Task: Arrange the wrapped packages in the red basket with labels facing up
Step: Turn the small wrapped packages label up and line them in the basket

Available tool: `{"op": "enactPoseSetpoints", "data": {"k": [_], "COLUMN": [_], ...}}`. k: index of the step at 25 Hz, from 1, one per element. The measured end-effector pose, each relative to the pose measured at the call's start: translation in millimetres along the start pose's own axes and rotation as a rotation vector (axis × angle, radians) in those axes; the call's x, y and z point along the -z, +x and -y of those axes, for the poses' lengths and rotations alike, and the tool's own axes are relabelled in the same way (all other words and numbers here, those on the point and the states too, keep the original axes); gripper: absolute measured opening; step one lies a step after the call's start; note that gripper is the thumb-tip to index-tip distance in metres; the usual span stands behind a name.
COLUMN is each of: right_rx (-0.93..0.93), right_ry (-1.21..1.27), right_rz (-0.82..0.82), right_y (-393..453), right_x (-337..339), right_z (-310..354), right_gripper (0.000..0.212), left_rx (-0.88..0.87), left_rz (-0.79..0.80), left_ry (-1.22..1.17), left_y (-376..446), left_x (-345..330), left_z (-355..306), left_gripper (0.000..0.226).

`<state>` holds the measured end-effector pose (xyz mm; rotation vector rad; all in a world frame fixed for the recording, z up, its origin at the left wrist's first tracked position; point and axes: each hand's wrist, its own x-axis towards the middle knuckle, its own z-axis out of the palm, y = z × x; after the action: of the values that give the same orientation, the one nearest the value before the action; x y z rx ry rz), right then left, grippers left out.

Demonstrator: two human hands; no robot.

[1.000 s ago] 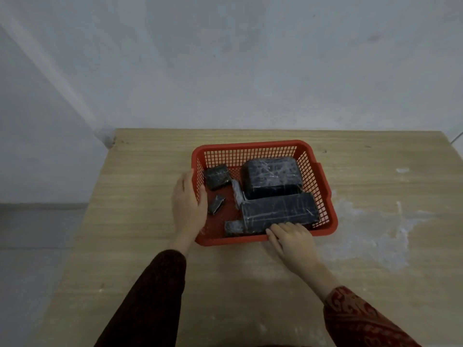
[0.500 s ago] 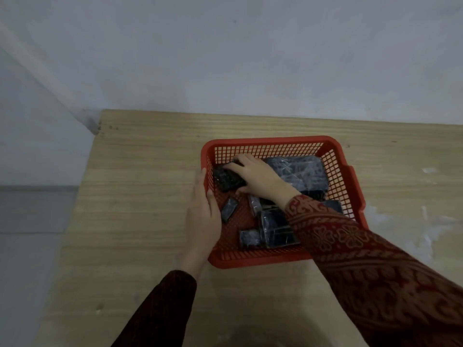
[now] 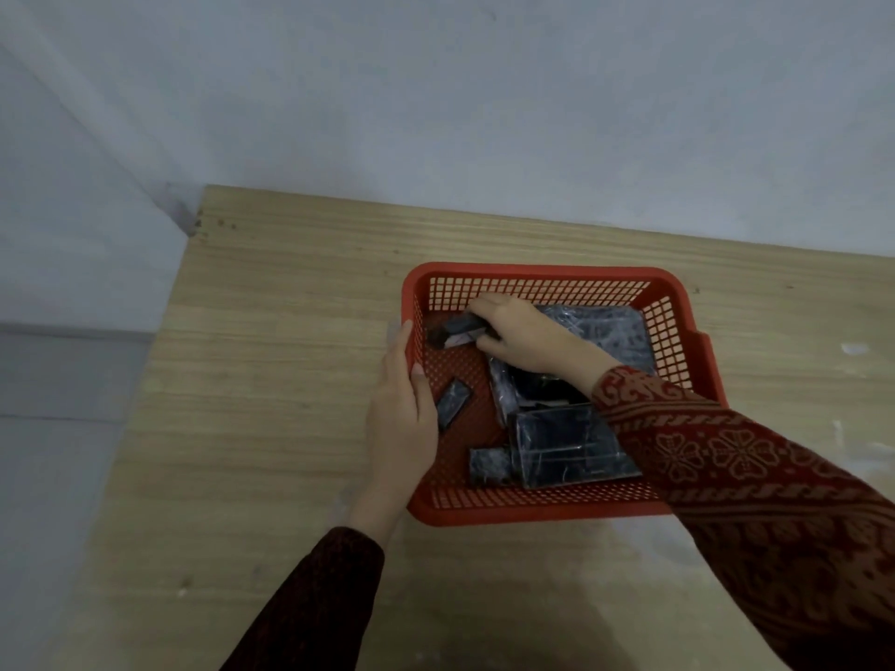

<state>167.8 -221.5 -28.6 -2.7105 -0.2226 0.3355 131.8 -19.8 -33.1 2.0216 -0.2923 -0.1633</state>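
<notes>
A red basket (image 3: 532,510) stands on the wooden table (image 3: 271,380) and holds several dark wrapped packages. My right hand (image 3: 523,334) reaches into its far left corner and grips a small square package (image 3: 457,329), tilted up off the floor with a pale underside showing. My left hand (image 3: 402,414) clasps the basket's left wall from outside, thumb over the rim. A small flat package (image 3: 453,403) lies beside that thumb. A long box (image 3: 571,447) and a small package (image 3: 489,466) lie at the front. A large package (image 3: 605,331) sits at the back right, partly hidden by my arm.
The table's left edge drops to a grey floor (image 3: 53,428). A pale wall (image 3: 484,113) runs along the table's far edge. White smears (image 3: 852,351) mark the table right of the basket.
My right hand left the basket's front rim, reached into the far left corner and closed on the small square package, now tilted up. My left hand kept its hold on the left wall.
</notes>
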Motion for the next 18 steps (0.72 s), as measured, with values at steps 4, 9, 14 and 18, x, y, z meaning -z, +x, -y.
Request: {"op": "enactPoseSetpoints", "data": {"k": [4, 9, 14, 18], "right_rx": [-0.109, -0.232, -0.285, -0.255], "right_ry": [0.198, 0.238, 0.196, 0.018], "right_rz": [0.017, 0.125, -0.057, -0.176], "right_y": [5, 10, 3, -4], "right_x": [11, 14, -9, -20], "right_z": [-3, -2, 19, 26], "right_gripper": [0.017, 0.039, 0.074, 0.061], "left_rx": [0.007, 0.01, 0.01, 0.016], "left_rz": [0.008, 0.014, 0.019, 0.021], "left_ry": [0.006, 0.0, -0.027, -0.018], "left_y": [0, 0, 0, 1], "left_x": [0, 0, -1, -2], "left_z": [-1, -1, -1, 0], "left_gripper": [0.048, 0.048, 0.049, 0.049]}}
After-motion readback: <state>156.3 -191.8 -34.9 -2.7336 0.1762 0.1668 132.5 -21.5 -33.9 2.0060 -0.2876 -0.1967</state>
